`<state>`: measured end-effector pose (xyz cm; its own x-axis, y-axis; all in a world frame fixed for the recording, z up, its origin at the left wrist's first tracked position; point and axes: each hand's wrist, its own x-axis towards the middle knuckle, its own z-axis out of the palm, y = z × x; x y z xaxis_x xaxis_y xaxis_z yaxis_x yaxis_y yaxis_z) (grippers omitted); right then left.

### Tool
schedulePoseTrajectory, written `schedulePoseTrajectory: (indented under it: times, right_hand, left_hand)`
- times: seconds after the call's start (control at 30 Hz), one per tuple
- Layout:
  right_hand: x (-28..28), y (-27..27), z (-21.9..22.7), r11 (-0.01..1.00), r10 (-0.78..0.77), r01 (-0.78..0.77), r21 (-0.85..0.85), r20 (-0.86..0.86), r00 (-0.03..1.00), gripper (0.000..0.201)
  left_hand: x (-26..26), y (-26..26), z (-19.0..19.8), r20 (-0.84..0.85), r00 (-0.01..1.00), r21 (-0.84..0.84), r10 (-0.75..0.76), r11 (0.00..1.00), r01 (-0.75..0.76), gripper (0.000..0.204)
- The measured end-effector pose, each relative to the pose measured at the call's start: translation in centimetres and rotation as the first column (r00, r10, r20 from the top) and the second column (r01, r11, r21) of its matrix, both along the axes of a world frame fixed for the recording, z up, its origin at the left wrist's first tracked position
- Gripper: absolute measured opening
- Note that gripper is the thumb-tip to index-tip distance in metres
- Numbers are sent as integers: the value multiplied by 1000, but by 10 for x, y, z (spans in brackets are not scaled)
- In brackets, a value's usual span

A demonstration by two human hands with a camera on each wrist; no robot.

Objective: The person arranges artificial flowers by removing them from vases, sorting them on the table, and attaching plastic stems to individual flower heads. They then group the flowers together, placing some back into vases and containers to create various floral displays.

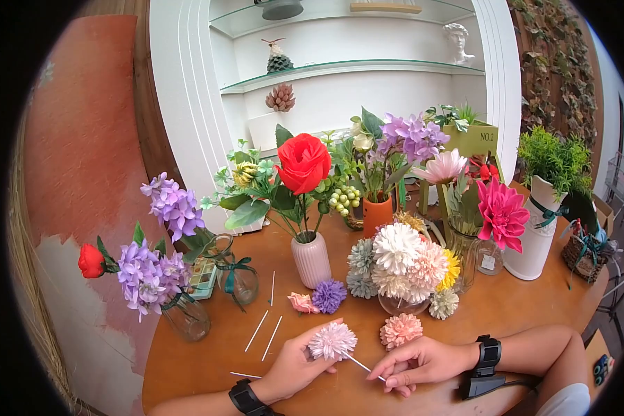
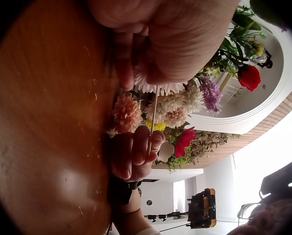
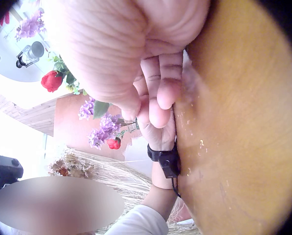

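In the head view my left hand (image 1: 297,366) holds a pale lilac artificial flower head (image 1: 331,339) over the front of the table, thumb and fingers around its side. My right hand (image 1: 426,365) pinches a thin white stick (image 1: 357,362) near its lower end. The stick's other end meets the underside of the flower head. From the left wrist, the stick (image 2: 153,115) runs straight between the blossom and the right fingertips. The right wrist view shows mostly the right hand's palm and curled fingers (image 3: 158,115); the flower head is hidden there.
Several more white sticks (image 1: 256,331) lie on the wooden table (image 1: 215,367) at left. Loose purple (image 1: 329,296), pink (image 1: 302,303) and peach flower heads (image 1: 400,331) lie close ahead. Behind stand a bowl of pompom flowers (image 1: 397,251), a ribbed pink vase (image 1: 312,260) and glass vases (image 1: 188,319).
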<state>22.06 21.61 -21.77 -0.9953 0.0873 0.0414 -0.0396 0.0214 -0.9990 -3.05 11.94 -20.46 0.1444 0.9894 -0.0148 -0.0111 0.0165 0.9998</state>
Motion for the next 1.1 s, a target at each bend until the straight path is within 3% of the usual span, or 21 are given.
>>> schedulePoseTrajectory:
  times: [0.77,1.1]
  right_hand:
    - [1,-3,8,999,-24,25,-25,38,999,35]
    - [1,-3,4,1000,-8,8,-9,22,1000,31]
  left_hand:
    - [-2,0,-4,-11,1000,-5,-26,1000,26,62]
    - [-2,1,-8,-40,998,-11,-46,999,46,53]
